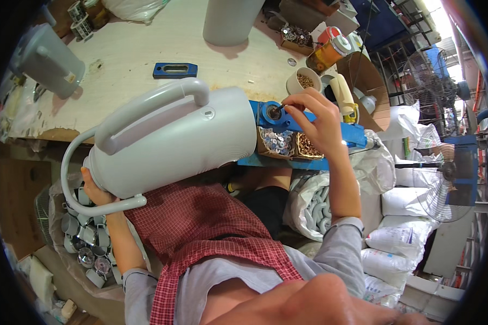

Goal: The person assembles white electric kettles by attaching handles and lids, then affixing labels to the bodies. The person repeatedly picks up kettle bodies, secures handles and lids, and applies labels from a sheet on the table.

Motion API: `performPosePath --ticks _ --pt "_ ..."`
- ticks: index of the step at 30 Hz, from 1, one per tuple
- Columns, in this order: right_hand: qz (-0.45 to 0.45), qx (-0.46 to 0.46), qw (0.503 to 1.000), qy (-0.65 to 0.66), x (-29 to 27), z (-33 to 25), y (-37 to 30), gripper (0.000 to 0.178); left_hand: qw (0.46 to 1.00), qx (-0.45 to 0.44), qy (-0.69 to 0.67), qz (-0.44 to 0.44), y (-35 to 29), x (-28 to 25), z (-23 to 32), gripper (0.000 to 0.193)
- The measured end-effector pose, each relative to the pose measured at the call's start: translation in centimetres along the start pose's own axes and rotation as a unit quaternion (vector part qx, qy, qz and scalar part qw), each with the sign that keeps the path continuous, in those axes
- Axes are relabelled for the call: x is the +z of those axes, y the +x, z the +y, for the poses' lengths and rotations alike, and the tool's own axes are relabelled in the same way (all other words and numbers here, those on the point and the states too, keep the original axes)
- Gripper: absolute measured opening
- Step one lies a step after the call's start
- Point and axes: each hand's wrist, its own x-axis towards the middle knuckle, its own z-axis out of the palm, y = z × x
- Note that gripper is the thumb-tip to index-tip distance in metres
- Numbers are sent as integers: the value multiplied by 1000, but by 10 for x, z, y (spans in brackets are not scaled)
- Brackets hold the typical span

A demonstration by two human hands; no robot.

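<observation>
Seen from my remote post through the head camera, a grey vessel (173, 143) lies tilted across the table's near edge, above the wearer's lap, its right end up against a blue fixture (350, 134). The left hand (96, 190) supports its left end; one digit shows curled against the rim, and I cannot tell how the others bend, as the vessel hides them. The right hand (321, 120) reaches over the fixture, thumb and forefinger brought narrow on a small dark piece (280, 108) at the round socket.

Lettering: I find blue and red printing on the white sacks (393, 238) stacked at right, and a small pale label (70, 77) on the grey pitcher (46, 57) at far left, too small for me to read.

Surroundings: on the pale table (130, 51) I note a slotted blue block (175, 70) beyond the vessel and a pale cup (294, 85) of brassy fasteners beside the right hand. Trays of washers (277, 140) and more fasteners sit below the fixture. A white bag (295, 208) of curved grey parts stands beneath, metal and grey cups (89, 238) lie below the left hand, and a fan (447, 170) is at right.

Obstruction: the vessel and its curved tube (68, 168) block my view of the table edge; the right forearm crosses before the fixture.
</observation>
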Motion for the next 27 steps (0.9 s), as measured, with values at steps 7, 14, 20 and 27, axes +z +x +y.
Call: performPosePath --ticks 7,14,20,27 --pt "-152 11 988 1 -14 4 24 11 1000 -8 26 11 -6 -11 2 58" --pt "-159 33 987 -19 -8 2 27 12 1000 11 19 -6 -7 2 5 56" --pt "-41 112 980 160 15 23 0 21 1000 -23 12 -2 -22 10 10 55" --pt "-27 -55 988 -143 54 59 -98 22 999 -26 37 18 -25 -16 20 55"
